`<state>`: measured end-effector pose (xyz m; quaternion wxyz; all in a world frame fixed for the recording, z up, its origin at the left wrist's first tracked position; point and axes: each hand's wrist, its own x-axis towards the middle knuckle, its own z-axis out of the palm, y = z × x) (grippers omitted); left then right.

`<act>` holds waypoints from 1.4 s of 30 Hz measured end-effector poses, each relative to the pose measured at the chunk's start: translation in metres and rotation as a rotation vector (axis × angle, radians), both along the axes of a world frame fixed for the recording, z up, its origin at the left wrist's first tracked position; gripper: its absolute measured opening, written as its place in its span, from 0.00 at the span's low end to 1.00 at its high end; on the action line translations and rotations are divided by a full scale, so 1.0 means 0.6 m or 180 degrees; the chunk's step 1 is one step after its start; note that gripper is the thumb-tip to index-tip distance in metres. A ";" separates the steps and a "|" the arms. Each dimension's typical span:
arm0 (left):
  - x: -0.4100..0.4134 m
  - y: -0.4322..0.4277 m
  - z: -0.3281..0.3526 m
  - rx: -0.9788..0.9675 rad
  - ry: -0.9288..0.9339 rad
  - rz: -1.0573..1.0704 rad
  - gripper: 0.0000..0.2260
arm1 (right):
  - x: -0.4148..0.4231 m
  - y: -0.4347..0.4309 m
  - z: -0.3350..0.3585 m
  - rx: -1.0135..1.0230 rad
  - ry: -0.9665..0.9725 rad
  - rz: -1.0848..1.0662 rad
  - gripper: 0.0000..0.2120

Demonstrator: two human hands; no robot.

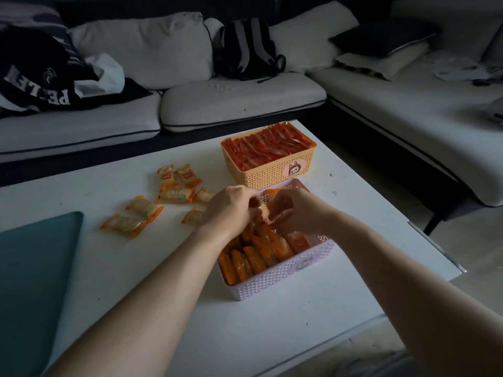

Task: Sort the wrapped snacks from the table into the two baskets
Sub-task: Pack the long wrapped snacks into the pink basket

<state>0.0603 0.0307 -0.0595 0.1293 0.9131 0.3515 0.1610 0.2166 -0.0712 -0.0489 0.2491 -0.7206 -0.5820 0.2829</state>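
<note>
On a white table (163,268), a pale pink woven plastic basket (283,276) holds packed orange-wrapped snacks (245,263). Above its far end the left hand (230,209) and right hand (296,210) meet, fingers curled, both pinching a single orange-wrapped snack (265,212). Left of the hands, loose orange-wrapped packets (122,224) lie scattered on the table, and just behind the pink basket a yellow-orange woven plastic basket (272,172) is full of red-wrapped snacks (268,146).

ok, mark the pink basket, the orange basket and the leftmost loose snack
pink basket (272,282), head view, front wall
orange basket (266,176), head view, near wall left of the sticker
leftmost loose snack (123,224), head view, middle of the wrapper
</note>
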 end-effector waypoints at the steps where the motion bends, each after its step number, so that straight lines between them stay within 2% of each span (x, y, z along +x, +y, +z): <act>1: 0.000 0.000 0.000 -0.0095 -0.0077 0.0042 0.07 | 0.006 -0.002 0.003 -0.0064 0.0113 0.0000 0.11; 4: 0.002 -0.002 0.014 -0.0331 -0.0467 0.0192 0.06 | 0.020 -0.005 0.007 0.0149 0.0210 -0.0452 0.08; 7: 0.003 0.002 0.040 -0.0149 -0.0783 0.0271 0.04 | 0.030 -0.002 0.007 0.0600 0.0322 -0.1017 0.12; 11: 0.001 0.004 0.070 -0.0327 -0.1019 -0.0073 0.07 | 0.024 -0.001 0.023 0.0708 0.0595 -0.0712 0.27; 13: 0.003 0.003 0.077 -0.0477 -0.1085 -0.0266 0.10 | 0.016 -0.001 0.030 0.0657 0.0817 -0.0525 0.30; 15: 0.006 0.004 0.079 -0.0683 -0.1201 -0.0398 0.12 | 0.012 0.003 0.032 0.0662 0.0608 -0.0443 0.29; 18: 0.006 0.007 0.074 -0.0987 -0.1345 -0.0400 0.14 | 0.013 0.010 0.030 0.0834 -0.0155 -0.0589 0.18; 21: -0.004 0.016 0.056 -0.0636 -0.0886 -0.0232 0.15 | 0.015 0.013 0.017 0.0829 -0.0529 -0.0827 0.15; 24: -0.022 0.026 0.030 -0.0336 -0.0037 -0.0177 0.18 | 0.003 0.016 -0.001 0.0609 -0.0623 -0.0954 0.14; 26: -0.031 0.026 0.018 -0.0252 0.0321 -0.0219 0.23 | -0.013 0.018 -0.015 0.0568 -0.0556 -0.1063 0.15; 29: -0.034 0.024 0.016 -0.0102 0.0482 -0.0236 0.25 | -0.029 0.027 -0.029 0.0572 -0.0449 -0.1135 0.14; 32: -0.031 0.029 0.017 0.0148 0.0669 -0.0203 0.20 | -0.031 0.030 -0.025 0.0409 -0.0073 -0.1047 0.08; 34: -0.030 0.032 0.018 0.0175 0.0669 -0.0217 0.17 | -0.025 0.030 -0.026 0.0382 -0.0077 -0.0868 0.04; 40: -0.020 0.035 0.024 0.0411 0.0651 -0.0252 0.05 | -0.016 0.026 -0.020 -0.0042 -0.0024 -0.0169 0.17; 42: -0.017 0.034 0.025 0.0422 0.0527 -0.0321 0.07 | -0.013 0.028 -0.019 -0.0186 0.0143 -0.0079 0.18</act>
